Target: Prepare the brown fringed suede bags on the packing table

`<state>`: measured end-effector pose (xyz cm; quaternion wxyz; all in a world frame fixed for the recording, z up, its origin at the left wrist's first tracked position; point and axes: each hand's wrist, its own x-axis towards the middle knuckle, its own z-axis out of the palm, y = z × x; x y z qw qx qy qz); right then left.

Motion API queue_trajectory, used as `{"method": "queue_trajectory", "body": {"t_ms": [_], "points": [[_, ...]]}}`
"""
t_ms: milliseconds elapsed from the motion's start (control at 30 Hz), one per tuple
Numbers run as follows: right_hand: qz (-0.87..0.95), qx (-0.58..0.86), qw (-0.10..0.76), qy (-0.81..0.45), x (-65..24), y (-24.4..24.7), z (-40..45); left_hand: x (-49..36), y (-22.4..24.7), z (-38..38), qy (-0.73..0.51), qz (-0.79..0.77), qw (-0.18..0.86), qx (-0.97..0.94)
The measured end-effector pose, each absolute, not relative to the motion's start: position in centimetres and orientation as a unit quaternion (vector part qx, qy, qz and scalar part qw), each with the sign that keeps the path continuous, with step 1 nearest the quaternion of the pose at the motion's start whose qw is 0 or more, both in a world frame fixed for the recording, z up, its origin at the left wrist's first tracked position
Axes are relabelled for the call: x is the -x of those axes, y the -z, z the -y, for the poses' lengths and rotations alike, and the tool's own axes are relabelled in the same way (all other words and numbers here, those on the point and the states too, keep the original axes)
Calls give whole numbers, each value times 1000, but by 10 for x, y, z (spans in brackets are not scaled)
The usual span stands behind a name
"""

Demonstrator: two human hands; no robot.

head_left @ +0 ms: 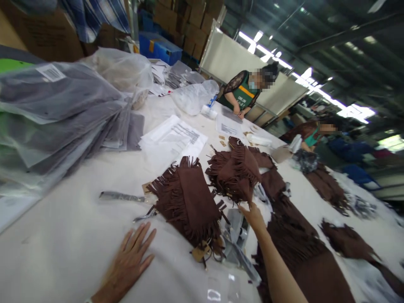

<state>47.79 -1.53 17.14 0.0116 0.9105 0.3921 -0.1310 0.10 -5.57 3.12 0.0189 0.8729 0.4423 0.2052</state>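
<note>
My left hand (134, 256) lies flat on the white tabletop with its fingers spread, holding nothing. Just beyond its fingertips is a dark brown, suede-like fringed piece (197, 195), folded flat, with a brown paper tag (201, 251) at its near end. My right hand (255, 218) reaches forward to a heap of similar fringed pieces (236, 170) and pinches the near corner of one. Grey plastic strips (235, 240) lie below that hand. A narrow strip in clear wrapping (121, 196) rests left of the folded piece.
At left, a tall stack of grey plastic bags (63, 109) leans over the table. Printed sheets (175, 136) lie ahead, near a clear bag (194, 97). More brown pieces (303, 240) spread along the right. Two people work across the table, one in a green apron (241, 97).
</note>
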Motion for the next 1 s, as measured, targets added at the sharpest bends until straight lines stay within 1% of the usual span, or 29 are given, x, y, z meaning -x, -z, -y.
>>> {"method": "queue_trajectory", "body": {"t_ms": [100,267,467,567,633,700,800,900,1000], "points": [[-347,-924,16,161,-465,-159,42,-1,-29,54,-210,-430,22,-878],[-317,-931,19,181,-468,-144,50,1,-35,50,-192,-412,13,-891],[-347,-913,34,210,-490,-158,60,-3,-45,47,-187,-401,-8,-897],[-384,-900,40,201,-488,-169,60,-2,-43,46,-182,-402,-13,-897],[-419,-890,22,179,-478,-174,50,0,-41,46,-176,-401,-21,-899],[-465,-869,-14,167,-460,-174,33,2,-42,46,-168,-399,-35,-901],[-514,-832,-56,203,-420,-163,-2,3,-47,46,-154,-392,-63,-905],[-521,-815,-57,247,-383,-150,-31,3,-49,46,-143,-387,-81,-907],[-506,-822,-43,256,-367,-145,-44,5,-46,47,-134,-392,-85,-906]]}}
